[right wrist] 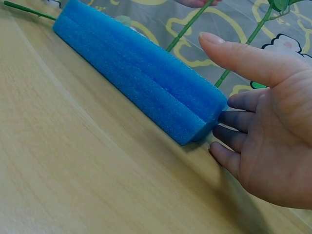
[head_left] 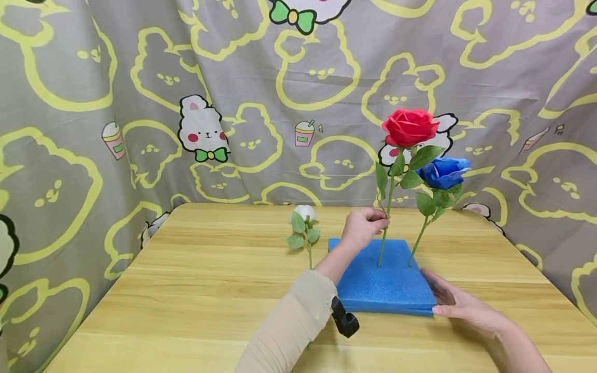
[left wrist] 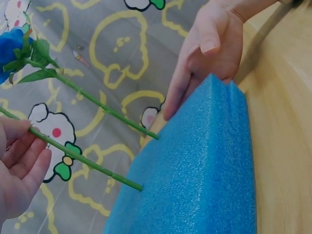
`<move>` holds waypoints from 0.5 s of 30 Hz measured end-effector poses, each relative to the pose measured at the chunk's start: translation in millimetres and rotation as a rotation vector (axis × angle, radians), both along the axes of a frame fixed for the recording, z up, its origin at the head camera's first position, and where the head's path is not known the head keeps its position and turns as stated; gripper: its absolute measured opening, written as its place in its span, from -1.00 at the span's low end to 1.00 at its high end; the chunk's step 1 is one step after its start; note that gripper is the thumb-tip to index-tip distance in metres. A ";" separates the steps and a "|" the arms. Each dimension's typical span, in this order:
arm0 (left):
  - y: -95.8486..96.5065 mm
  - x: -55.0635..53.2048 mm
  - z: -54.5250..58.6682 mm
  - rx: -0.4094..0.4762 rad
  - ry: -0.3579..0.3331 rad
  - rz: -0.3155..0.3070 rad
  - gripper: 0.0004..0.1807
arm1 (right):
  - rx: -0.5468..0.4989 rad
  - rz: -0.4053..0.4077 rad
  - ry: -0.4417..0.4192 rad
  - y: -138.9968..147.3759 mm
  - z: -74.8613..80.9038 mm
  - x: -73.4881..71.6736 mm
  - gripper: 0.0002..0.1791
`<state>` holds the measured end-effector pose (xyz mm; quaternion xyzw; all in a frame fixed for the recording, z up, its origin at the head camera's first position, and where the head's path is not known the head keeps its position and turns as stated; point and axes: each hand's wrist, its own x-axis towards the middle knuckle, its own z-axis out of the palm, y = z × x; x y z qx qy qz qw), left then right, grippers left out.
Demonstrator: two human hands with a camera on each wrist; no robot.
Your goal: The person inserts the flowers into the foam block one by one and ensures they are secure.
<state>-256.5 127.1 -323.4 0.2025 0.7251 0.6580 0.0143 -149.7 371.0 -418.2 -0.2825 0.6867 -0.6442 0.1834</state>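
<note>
An artificial red rose [head_left: 409, 127] stands with its stem in a blue foam block [head_left: 387, 287]. My left hand [head_left: 365, 227] pinches that green stem partway up, between thumb and fingers. Right of it, a blue rose [head_left: 443, 173] leans slightly outward, its stem also in the foam. My right hand [head_left: 466, 305] is at the block's right side, fingers extended along it and thumb near the front corner. In the right wrist view the fingertips [right wrist: 234, 119] are right at the foam's end. In the left wrist view both stems enter the top face of the foam.
A white rose [head_left: 304, 212] with green leaves lies on the wooden table [head_left: 200, 300] left of the block, its stem partly hidden by my left forearm. A black strap piece [head_left: 344, 318] hangs from the left sleeve. A patterned grey curtain [head_left: 252, 77] encloses the table's back and sides.
</note>
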 end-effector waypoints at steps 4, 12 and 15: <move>1.3 0.5 -0.8 -0.026 -0.002 -0.012 -0.88 | 0.006 -0.005 0.011 -0.5 0.6 -0.2 -0.15; 3.9 2.0 -6.2 -0.069 -0.013 -0.023 -0.88 | 0.034 -0.031 0.008 -0.5 1.3 0.6 -0.15; 4.7 2.1 -8.3 -0.063 -0.016 -0.021 -0.88 | 0.044 -0.041 0.005 -0.4 1.4 1.1 -0.15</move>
